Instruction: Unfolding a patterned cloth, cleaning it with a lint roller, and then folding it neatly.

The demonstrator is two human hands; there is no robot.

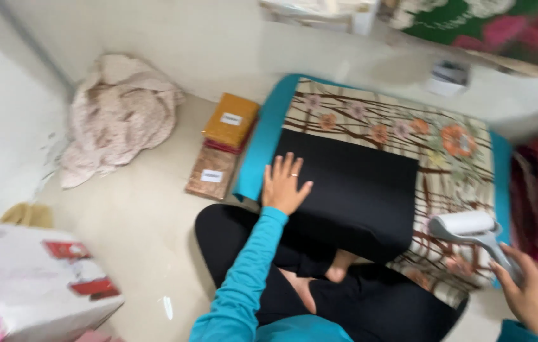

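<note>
Black cloth [351,190] lies flat and folded on a flowered mat [446,142] with a teal edge, near the mat's left side and close to the person's crossed legs. The left hand [283,183] rests flat on the cloth's left edge, fingers spread wide, with a ring on one finger. It holds nothing. The right hand [535,294] is closed around the grey handle of a lint roller [468,225]. The roller's white head sits over the mat, just past the cloth's right edge and near the mat's right side.

On the floor beside the mat's left edge lie two flat fabric packs: an orange pack [231,119] and a brown pack [212,172]. Farther left, by the wall, is a crumpled pink cloth [120,111]. A white box [34,275] with red marks stands at the lower left.
</note>
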